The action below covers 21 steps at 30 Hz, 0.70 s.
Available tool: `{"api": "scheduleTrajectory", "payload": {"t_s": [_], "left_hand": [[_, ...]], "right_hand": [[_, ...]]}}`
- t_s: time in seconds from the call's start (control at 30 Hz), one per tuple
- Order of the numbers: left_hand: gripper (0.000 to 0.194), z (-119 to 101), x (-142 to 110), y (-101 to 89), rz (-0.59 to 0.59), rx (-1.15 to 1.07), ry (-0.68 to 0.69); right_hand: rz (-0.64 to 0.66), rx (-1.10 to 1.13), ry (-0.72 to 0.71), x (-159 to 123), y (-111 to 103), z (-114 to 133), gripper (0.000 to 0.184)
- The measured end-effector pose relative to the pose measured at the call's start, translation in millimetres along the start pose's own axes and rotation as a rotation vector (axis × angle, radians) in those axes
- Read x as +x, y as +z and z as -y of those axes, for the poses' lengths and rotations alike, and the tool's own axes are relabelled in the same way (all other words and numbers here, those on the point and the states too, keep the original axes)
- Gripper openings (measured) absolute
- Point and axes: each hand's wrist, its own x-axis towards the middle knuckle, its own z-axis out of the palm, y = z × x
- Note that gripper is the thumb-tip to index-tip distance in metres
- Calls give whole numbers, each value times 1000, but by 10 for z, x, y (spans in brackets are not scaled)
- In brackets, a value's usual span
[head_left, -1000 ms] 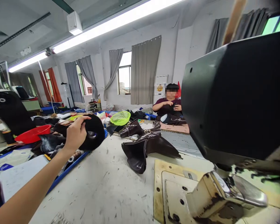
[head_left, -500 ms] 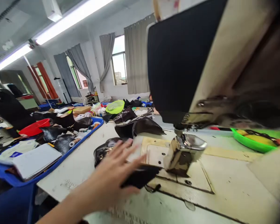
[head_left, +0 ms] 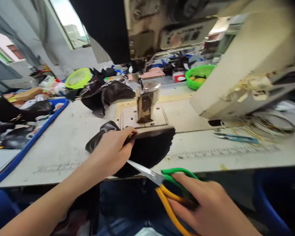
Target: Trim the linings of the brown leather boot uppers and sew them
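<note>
A sewing workshop, this! The bench (head_left: 61, 137) is dominated by a sewing machine (head_left: 245, 59). Leathery pieces (head_left: 118, 93) are strewn alongside, spools (head_left: 30, 135) crammed in a tray (head_left: 45, 126).

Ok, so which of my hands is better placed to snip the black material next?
Probably your right hand: it holds the scissors, blades pointing toward the black material, while your left hand grips that material.

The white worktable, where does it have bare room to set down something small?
The worktable has its widest bare patch between the blue tray and the dark leather pieces. A smaller one lies between the black piece and the blue snips. Crowded: inside the tray, around the coiled strands.
</note>
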Motion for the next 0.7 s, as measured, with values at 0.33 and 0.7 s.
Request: {"api": "scheduleTrajectory", "payload": {"t_s": [0.33,0.7], "left_hand": [[28,213,-133,269,-64,35,456],[31,187,-103,625,-104,593,418]], "right_hand": [[372,-233,395,310,68,348,9],[101,-283,180,-101,-284,-288,23]]}}
